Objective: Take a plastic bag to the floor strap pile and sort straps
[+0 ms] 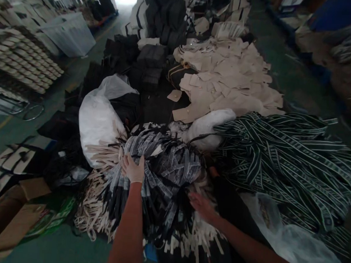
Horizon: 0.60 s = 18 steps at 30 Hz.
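My left hand (pixel 132 167), in a pale glove, presses down on top of a large bundle of grey-and-black striped straps (pixel 164 166), fingers curled into it. My right hand (pixel 201 205) is bare and reaches into the dark lower side of the same bundle, fingers spread among the straps; whether it grips any I cannot tell. Beige straps (pixel 96 206) stick out from the bundle's left and bottom edges.
A heap of dark green-and-white webbing (pixel 286 153) lies to the right. A white plastic bag (pixel 98 119) sits behind left, beige cut fabric pieces (pixel 225 79) behind. Black stacked goods (pixel 151 59) stand further back. Cardboard boxes (pixel 9 217) are at lower left.
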### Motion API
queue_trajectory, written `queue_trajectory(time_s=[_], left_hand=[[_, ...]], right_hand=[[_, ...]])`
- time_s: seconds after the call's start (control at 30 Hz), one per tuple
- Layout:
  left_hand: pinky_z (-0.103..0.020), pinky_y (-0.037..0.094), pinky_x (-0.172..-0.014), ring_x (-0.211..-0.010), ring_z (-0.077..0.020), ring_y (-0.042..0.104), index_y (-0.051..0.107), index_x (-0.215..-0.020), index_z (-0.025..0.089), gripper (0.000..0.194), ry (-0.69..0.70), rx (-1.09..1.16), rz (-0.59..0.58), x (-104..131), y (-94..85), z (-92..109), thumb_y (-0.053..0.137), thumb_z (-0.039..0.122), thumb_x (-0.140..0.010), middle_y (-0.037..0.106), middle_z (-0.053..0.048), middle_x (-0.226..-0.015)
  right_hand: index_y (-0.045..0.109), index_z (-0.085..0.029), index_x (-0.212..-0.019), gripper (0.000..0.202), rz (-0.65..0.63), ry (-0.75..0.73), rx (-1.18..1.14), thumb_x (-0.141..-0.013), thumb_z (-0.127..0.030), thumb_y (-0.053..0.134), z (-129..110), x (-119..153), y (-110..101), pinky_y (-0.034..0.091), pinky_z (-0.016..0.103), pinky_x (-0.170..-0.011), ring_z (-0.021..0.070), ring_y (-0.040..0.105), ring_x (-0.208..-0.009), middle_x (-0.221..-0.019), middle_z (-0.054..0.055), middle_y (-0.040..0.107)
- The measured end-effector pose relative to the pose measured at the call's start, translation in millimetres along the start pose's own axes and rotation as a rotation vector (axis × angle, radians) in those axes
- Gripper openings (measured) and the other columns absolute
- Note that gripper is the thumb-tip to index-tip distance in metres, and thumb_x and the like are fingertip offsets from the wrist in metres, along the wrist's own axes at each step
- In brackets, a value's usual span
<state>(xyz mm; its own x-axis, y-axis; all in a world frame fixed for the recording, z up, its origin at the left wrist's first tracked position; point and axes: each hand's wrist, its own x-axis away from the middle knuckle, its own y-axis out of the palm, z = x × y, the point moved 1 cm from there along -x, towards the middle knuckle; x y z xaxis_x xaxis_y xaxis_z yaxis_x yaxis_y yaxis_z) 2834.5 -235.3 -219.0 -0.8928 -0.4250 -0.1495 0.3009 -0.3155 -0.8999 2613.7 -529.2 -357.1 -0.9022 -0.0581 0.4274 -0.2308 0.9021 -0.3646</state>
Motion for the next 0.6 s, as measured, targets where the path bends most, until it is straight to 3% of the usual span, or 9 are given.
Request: queue_trajectory(time_s=[0.07, 0.13, 0.23, 0.3, 0.37, 0.43, 0.6], left_hand=[[-0.066, 0.031, -0.115, -0.146, -0.0403, 0.034, 0.044, -0.152, 0.013, 0.073, -0.016, -0.163, -0.048, -9, 24.4, -1, 0.061, 0.05, -0.092, 0.045, -0.019, -0.155], [-0.063, 0.029, -0.117, -0.144, -0.0387, 0.037, 0.049, -0.149, 0.013, 0.067, 0.02, -0.25, -0.025, -5, 37.8, -13, 0.056, 0.052, -0.095, 0.048, -0.019, -0.152], [-0.058, 0.026, -0.12, -0.144, -0.0364, 0.039, 0.05, -0.148, 0.012, 0.065, 0.091, -0.267, 0.042, 10, 43.0, -34, 0.044, 0.055, -0.1, 0.049, -0.019, -0.151], [-0.057, 0.026, -0.121, -0.144, -0.035, 0.039, 0.048, -0.149, 0.012, 0.065, 0.121, -0.267, 0.067, 17, 44.6, -46, 0.04, 0.054, -0.101, 0.049, -0.019, -0.152], [-0.055, 0.026, -0.121, -0.144, -0.034, 0.04, 0.048, -0.15, 0.013, 0.064, 0.152, -0.277, 0.101, 20, 48.2, -58, 0.039, 0.053, -0.1, 0.051, -0.019, -0.15], [-0.055, 0.027, -0.121, -0.144, -0.035, 0.042, 0.045, -0.152, 0.016, 0.064, 0.194, -0.286, 0.136, 18, 53.0, -71, 0.039, 0.051, -0.099, 0.051, -0.018, -0.15], [-0.056, 0.029, -0.122, -0.146, -0.0356, 0.039, 0.028, -0.159, 0.042, 0.066, 0.268, -0.27, 0.158, 8, 55.7, -118, 0.042, 0.046, -0.094, 0.038, 0.0, -0.162]], right_hand=[[0.062, -0.018, -0.131, 0.049, 0.067, -0.067, -0.014, -0.09, -0.039, 0.044, -20, -64, -47, 0.053, 0.039, -0.102, 0.0233, 0.066, -0.112, -0.131, 0.012, 0.064], [0.062, -0.018, -0.131, 0.047, 0.128, -0.079, 0.059, -0.09, -0.035, 0.048, -35, -133, -99, 0.057, 0.037, -0.093, 0.0227, 0.068, -0.103, -0.129, 0.011, 0.065], [0.059, -0.013, -0.135, 0.048, 0.193, -0.013, 0.145, -0.091, -0.03, 0.052, -39, -236, -164, 0.052, 0.041, -0.102, 0.0257, 0.067, -0.106, -0.128, 0.015, 0.064], [0.056, -0.008, -0.138, 0.051, 0.224, 0.031, 0.215, -0.091, -0.025, 0.054, -30, -298, -191, 0.045, 0.046, -0.111, 0.0295, 0.063, -0.115, -0.134, 0.019, 0.06], [0.053, -0.004, -0.141, 0.053, 0.219, 0.057, 0.271, -0.091, -0.021, 0.055, -17, -350, -203, 0.042, 0.047, -0.113, 0.0318, 0.059, -0.12, -0.137, 0.023, 0.057], [0.051, -0.002, -0.142, 0.054, 0.188, 0.064, 0.311, -0.091, -0.018, 0.056, -4, -391, -200, 0.044, 0.046, -0.111, 0.0321, 0.06, -0.12, -0.139, 0.025, 0.055], [0.056, -0.01, -0.14, 0.054, 0.081, 0.016, 0.361, -0.086, -0.012, 0.063, 31, -462, -158, 0.041, 0.041, -0.115, 0.0296, 0.053, -0.13, -0.144, 0.019, 0.051]])
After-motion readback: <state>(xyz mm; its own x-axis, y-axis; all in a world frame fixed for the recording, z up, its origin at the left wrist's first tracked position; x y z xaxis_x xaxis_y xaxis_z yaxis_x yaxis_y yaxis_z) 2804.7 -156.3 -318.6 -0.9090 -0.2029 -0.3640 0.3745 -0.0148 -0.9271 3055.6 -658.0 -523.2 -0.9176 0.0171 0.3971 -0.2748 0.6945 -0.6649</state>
